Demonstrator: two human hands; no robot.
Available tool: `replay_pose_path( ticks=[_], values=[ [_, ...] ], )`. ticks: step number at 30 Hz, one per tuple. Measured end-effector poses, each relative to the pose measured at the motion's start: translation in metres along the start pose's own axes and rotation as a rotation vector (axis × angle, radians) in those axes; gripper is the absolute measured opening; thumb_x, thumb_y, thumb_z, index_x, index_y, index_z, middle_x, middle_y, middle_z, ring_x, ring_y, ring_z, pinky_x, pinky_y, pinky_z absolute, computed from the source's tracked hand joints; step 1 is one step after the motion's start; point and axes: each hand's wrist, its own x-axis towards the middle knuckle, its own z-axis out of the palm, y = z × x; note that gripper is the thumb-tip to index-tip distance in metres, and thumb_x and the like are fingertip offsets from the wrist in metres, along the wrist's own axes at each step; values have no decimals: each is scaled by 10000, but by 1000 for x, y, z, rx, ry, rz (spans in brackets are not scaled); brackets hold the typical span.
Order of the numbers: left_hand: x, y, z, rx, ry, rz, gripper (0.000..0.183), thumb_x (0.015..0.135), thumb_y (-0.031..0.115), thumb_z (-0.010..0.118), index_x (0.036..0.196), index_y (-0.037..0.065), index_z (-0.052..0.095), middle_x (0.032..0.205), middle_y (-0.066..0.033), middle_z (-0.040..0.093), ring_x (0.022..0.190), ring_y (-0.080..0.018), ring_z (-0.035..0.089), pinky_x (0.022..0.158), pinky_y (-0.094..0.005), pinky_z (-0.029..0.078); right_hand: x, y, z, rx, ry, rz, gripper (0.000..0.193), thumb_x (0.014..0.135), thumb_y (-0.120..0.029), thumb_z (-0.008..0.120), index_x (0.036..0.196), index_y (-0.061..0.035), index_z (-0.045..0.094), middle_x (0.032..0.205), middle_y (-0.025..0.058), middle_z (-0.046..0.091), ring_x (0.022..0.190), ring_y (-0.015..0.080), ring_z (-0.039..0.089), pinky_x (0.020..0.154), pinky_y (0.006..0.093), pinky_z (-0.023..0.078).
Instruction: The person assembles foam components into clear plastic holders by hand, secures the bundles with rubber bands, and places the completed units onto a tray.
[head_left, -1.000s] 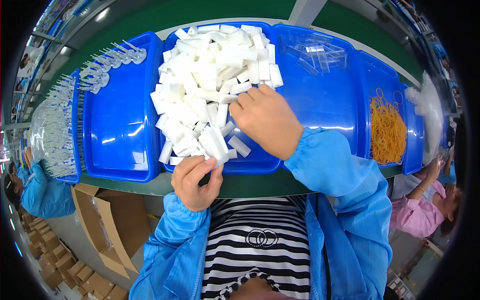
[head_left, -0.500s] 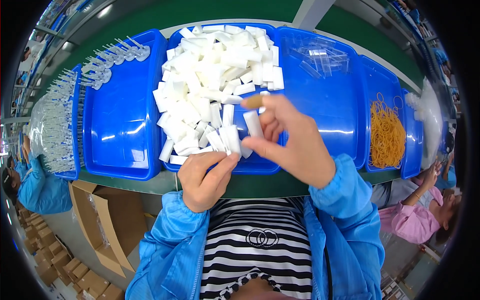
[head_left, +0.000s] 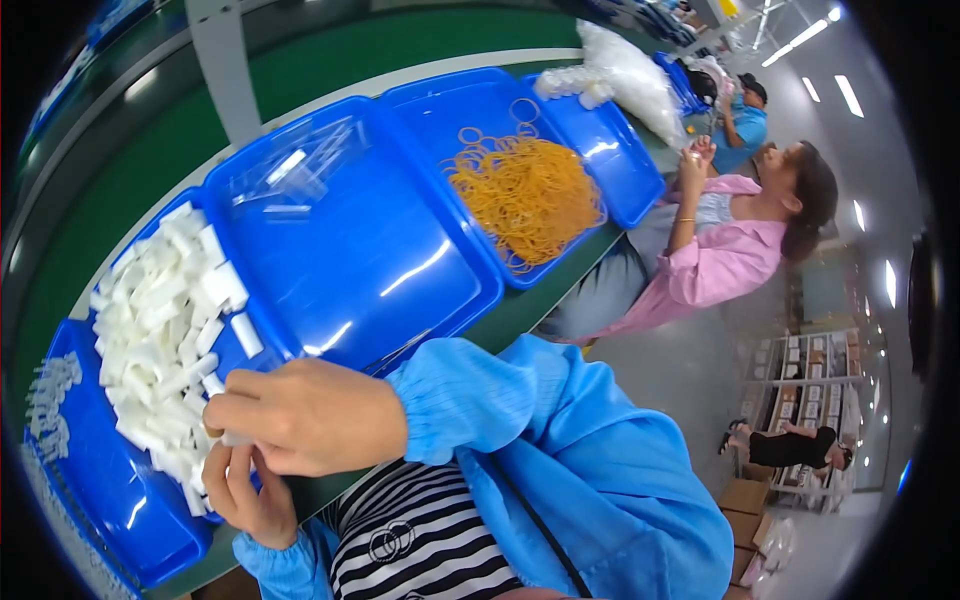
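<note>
My two hands meet at the near edge of the blue tray of white foam blocks [head_left: 165, 310]. My right hand [head_left: 315, 415] lies over the fingertips of my left hand [head_left: 248, 495], its fingers closed. A small part of a white foam block [head_left: 236, 438] shows between the two hands; the rest is hidden under my right hand. My left hand's fingers are bent up against it. A brownish cover sits on one fingertip of my right hand. One loose foam block [head_left: 246, 335] lies apart near the tray's right side.
Rightward along the green bench stand a blue tray [head_left: 370, 260] with clear plastic pieces [head_left: 300, 165], a tray of yellow rubber bands [head_left: 520, 200] and a smaller blue tray [head_left: 625, 165]. At far left is a tray with translucent pegged parts [head_left: 55, 400]. A person in pink [head_left: 710, 255] sits to the right.
The view has swung to the right, so the trays appear further left and tilted. My right hand, apart with a foam block before, has come down onto my left hand.
</note>
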Motion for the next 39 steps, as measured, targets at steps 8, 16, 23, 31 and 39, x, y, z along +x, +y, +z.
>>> replay_pose_path(
  ticks=[8,16,23,31,39],
  values=[
    [7,2,7,-39,-36,29,323,774,-93,727,1078,-30,639,1079,-163,618,971,-331,623,853,-395,495,-6,10,-4,209,98,119,266,824,-62,637,1080,-55,564,918,116,577,680,321,634,560,377,515],
    [23,13,16,-112,-47,173,339,632,-20,755,965,43,753,915,-109,669,769,-256,654,614,-333,503,-8,14,-31,278,163,409,303,883,45,604,1173,-24,550,1052,75,633,863,107,657,682,258,544],
    [27,21,0,-110,-144,348,378,684,87,726,1062,65,726,984,-60,667,760,-167,633,607,-271,466,-4,35,-25,332,346,421,242,885,8,649,1122,0,599,999,59,656,891,119,638,794,255,507],
    [23,16,-3,-103,-151,373,368,694,110,727,1060,80,723,997,-46,671,767,-162,621,609,-263,450,-2,30,-21,223,358,387,239,879,-36,677,1111,-6,632,1007,60,662,896,135,628,811,283,489],
    [18,4,-6,-61,-130,318,385,688,105,719,1073,96,715,994,-51,648,769,-186,622,600,-291,465,-8,18,-16,-55,-7,67,198,844,-43,676,1041,-59,671,1058,60,698,1017,238,603,961,435,398]
  ],
)
